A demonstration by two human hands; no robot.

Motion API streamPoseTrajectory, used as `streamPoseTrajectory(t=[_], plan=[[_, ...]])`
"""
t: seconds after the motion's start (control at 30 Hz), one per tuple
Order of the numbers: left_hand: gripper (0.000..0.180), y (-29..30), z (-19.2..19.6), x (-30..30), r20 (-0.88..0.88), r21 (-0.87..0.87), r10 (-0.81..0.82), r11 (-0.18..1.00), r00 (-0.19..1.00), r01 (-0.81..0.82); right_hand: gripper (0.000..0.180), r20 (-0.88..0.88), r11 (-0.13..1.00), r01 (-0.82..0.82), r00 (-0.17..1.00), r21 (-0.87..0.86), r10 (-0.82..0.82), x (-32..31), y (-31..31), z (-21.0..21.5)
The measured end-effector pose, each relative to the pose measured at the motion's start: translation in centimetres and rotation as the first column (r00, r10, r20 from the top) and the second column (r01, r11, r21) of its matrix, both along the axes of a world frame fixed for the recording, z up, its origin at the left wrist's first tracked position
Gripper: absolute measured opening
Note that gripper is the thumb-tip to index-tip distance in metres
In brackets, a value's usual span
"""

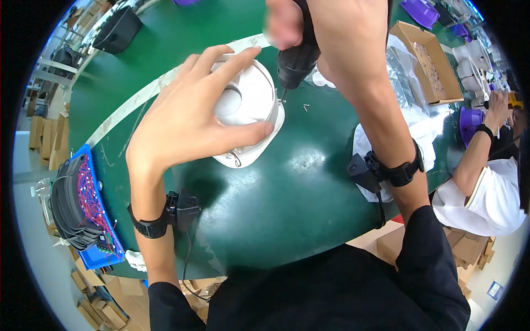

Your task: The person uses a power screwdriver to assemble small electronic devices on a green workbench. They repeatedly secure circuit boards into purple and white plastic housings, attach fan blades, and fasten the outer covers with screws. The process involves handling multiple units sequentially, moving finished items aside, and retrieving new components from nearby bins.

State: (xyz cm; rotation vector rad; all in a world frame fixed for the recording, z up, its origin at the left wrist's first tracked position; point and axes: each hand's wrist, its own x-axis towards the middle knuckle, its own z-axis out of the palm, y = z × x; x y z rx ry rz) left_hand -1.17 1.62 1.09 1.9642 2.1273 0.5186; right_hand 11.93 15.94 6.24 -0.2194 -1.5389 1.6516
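Note:
A round white plastic housing with a circular recess and a wider base stands on the green tabletop. My left hand grips it from above, thumb on the near side and fingers over the far rim. In my right hand is a black power screwdriver, pointing down. Its thin bit reaches the housing's right edge; whether it sits in a screw I cannot make out. Two small screws lie on the table just right of the bit. A short dark wire loop shows at the housing's near side.
On the left, a blue tray holds grey cables and red wires. Clear plastic bags and a cardboard box of small parts lie at the right. Beyond them a co-worker's arm reaches in near a purple part. A black bin stands far left.

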Motion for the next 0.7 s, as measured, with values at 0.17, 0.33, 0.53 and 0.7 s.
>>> streamPoseTrajectory(t=[0.17,0.33,0.53,0.7], plan=[[0.09,0.0,-0.1,-0.1,0.019,-0.001,0.016,1.0,1.0,-0.016,0.037,-0.052,0.999,0.051,0.997,0.017,-0.05,-0.1,0.2,-0.3],[0.091,0.3,0.2,0.0,0.025,-0.013,0.019,1.0,1.0,-0.018,0.037,-0.106,1.0,-0.004,0.994,0.014,0.006,0.2,0.8,-0.3],[0.092,0.1,0.0,0.0,0.011,-0.01,0.026,1.0,1.0,-0.026,0.038,-0.048,0.999,0.018,0.999,0.043,-0.016,0.0,0.8,-0.7],[0.092,0.2,0.2,0.0,0.016,-0.015,0.023,1.0,1.0,-0.023,0.035,-0.085,0.999,-0.012,0.996,0.043,0.016,-0.1,0.9,-0.8]])
